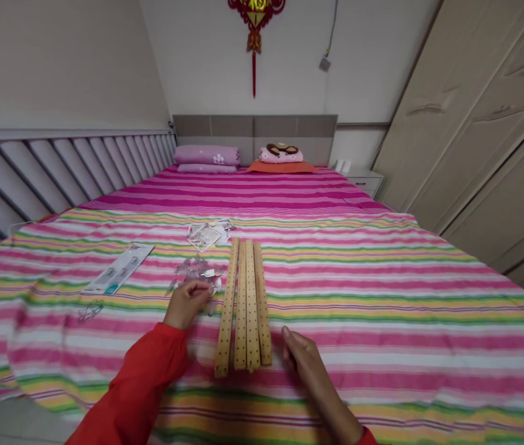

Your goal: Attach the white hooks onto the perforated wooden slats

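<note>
Several long wooden strips [252, 303] with rows of small holes lie side by side on a striped sheet. My left hand [188, 304] is just left of them, thumb and fingertips pinched together. Something small and thin seems to hang below its fingertips, too small to name. Right behind this hand is a loose pile of clear plastic bits and small tags [196, 269]. To the right of the strips' near ends, apart from them, my right hand [306, 358] has its fingers curled in and its thumb extended; nothing shows in it.
White cards and packaging [209, 234] lie beyond the strips. A flat clear-and-white package [120, 269] and a thin wire-like tangle [90, 310] lie at left. The bed has a striped sheet [382, 309], pillows [207, 155], a side rail [81, 167] and a wardrobe [489, 136] at right.
</note>
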`<action>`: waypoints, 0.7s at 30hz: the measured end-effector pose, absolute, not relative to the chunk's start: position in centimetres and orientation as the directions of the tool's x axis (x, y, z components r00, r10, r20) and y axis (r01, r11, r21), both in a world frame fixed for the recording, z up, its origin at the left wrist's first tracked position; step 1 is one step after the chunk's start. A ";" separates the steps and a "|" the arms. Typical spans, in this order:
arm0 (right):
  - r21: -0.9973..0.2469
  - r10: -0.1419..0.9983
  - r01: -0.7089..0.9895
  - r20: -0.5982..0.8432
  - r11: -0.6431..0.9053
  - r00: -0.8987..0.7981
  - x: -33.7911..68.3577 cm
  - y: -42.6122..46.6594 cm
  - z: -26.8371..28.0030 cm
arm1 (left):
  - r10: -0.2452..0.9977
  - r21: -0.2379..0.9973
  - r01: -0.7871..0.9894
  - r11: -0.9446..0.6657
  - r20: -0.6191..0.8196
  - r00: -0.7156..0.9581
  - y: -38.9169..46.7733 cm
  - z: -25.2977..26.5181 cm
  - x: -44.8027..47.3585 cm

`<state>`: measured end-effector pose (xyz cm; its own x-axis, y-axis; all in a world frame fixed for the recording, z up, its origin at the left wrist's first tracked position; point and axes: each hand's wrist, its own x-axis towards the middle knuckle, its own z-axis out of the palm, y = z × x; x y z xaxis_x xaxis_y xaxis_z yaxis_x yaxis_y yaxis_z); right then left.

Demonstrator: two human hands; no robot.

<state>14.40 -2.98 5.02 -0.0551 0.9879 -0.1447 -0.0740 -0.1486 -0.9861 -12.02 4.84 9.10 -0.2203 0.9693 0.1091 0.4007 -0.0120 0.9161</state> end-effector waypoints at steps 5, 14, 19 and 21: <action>-0.979 0.990 -0.176 -0.083 -0.103 -0.118 13.1 -2.8 5.1 | 0.994 0.970 0.245 0.007 0.019 -0.104 0.7 9.5 -8.3; -0.929 0.984 -0.328 -0.139 -0.169 -0.111 13.2 -2.5 5.5 | 0.852 0.597 0.611 -0.519 0.416 0.318 -1.8 8.8 -4.4; -0.911 0.978 -0.362 -0.158 -0.198 -0.136 13.1 -2.6 4.7 | 0.829 0.536 0.649 -0.540 0.474 0.298 -1.5 8.3 -3.5; -0.897 0.981 -0.400 -0.152 -0.187 -0.118 12.9 -2.5 4.5 | 0.845 0.553 0.668 -0.497 0.483 0.229 -1.7 7.8 -3.1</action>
<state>12.93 -2.54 4.53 -0.1181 0.9813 -0.1519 -0.3997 -0.1870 -0.8974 -3.10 -1.75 7.76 0.2289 0.8453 0.4828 0.6685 -0.4970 0.5533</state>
